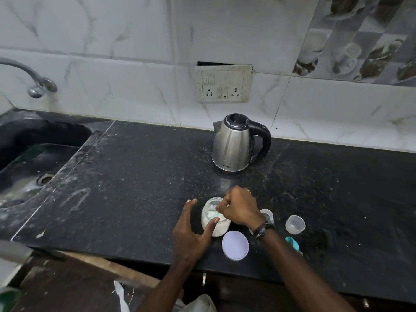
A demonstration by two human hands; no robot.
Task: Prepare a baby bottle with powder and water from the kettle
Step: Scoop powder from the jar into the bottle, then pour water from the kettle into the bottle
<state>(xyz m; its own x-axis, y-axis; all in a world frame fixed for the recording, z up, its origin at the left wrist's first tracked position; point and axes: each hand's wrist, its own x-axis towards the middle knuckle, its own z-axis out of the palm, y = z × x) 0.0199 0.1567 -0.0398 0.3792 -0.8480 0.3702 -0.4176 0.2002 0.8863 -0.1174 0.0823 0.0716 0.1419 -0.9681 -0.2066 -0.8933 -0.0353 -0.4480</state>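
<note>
A clear jar of white powder (212,222) stands open on the black counter (135,176). My left hand (191,230) rests against the jar's left side, thumb on its front and fingers spread. My right hand (239,207) reaches into the jar's mouth with curled fingers pinching a small pale scoop (212,214), mostly hidden. The jar's white lid (235,245) lies flat in front. The baby bottle (267,216) stands behind my right wrist, largely covered. Its clear cap (295,224) and teal ring (292,242) lie to the right. The steel kettle (236,143) stands farther back.
A dark sink (33,165) with a tap (33,82) lies at the left. A wall socket panel (222,83) sits above the kettle. The counter's front edge runs just below the lid.
</note>
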